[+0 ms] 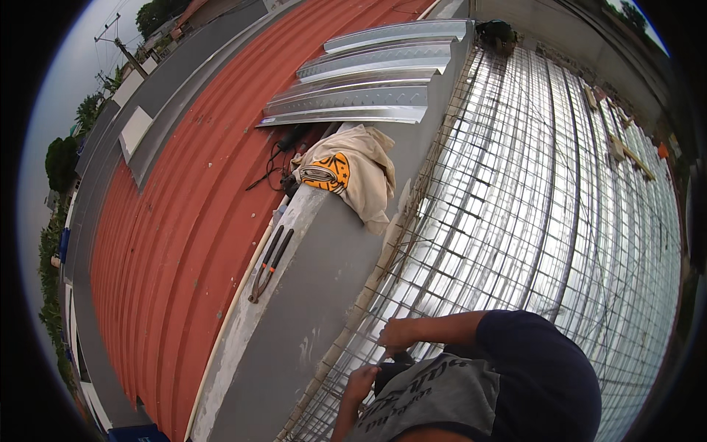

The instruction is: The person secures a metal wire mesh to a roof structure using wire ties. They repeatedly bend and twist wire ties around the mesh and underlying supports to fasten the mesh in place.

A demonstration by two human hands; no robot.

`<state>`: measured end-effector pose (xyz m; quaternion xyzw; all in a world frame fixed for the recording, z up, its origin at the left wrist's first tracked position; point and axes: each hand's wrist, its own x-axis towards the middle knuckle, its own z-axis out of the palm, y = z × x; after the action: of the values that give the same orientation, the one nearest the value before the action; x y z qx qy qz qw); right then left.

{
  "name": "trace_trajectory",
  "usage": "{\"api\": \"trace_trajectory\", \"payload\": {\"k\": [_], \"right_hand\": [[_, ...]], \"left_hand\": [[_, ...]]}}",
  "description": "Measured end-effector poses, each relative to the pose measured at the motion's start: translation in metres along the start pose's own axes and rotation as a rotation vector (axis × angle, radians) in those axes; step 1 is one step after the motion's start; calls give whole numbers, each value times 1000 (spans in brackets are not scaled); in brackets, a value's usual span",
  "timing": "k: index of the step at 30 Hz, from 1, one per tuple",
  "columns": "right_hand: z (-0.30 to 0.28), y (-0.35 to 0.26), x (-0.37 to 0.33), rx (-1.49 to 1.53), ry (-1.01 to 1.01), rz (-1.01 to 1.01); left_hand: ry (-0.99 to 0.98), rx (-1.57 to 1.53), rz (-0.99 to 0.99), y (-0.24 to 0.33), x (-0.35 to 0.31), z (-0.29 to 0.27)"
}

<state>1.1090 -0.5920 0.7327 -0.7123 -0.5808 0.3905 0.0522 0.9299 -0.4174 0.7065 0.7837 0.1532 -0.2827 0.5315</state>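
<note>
My right hand (396,334) is closed close above the steel bar mesh (442,265), near the mesh's left edge by the grey wall. Nearer to me, my left hand (361,382) is closed too, a short way from the right one. What the fingers hold, if anything, is too small to make out. Under the mesh lies shiny ribbed metal decking (508,254). A pair of pincers (270,264) with dark, orange-banded handles rests on top of the wall (294,221), out of both hands.
A beige cloth bundle (361,166) with an orange patch drapes over the wall. Bent metal sheets (368,81) lie across wall and red ribbed roof (191,221). Dark cables (269,171) sit beside the cloth. Wood pieces (632,158) lie far right; another person (497,35) crouches at the far end.
</note>
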Motion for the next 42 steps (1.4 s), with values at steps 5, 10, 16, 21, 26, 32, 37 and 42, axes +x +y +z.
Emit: {"api": "trace_trajectory", "payload": {"k": [5, 10, 16, 21, 26, 32, 37, 42], "right_hand": [[84, 43, -132, 711, 268, 4], [132, 70, -242, 794, 459, 126], [180, 98, -344, 1294, 377, 367], [227, 113, -360, 1250, 420, 407], [221, 125, -374, 922, 490, 612], [177, 163, -448, 1099, 582, 524], [148, 219, -466, 1104, 627, 564], [98, 301, -451, 908, 614, 709]], "left_hand": [[-217, 81, -18, 74, 24, 62], [-371, 279, 46, 149, 59, 143], [-452, 412, 144, 208, 86, 224], [-493, 566, 108, 244, 95, 269], [-406, 715, 79, 262, 119, 282], [-525, 465, 143, 279, 181, 271], [-695, 233, 102, 334, 245, 269], [-652, 180, 26, 344, 341, 241]]}}
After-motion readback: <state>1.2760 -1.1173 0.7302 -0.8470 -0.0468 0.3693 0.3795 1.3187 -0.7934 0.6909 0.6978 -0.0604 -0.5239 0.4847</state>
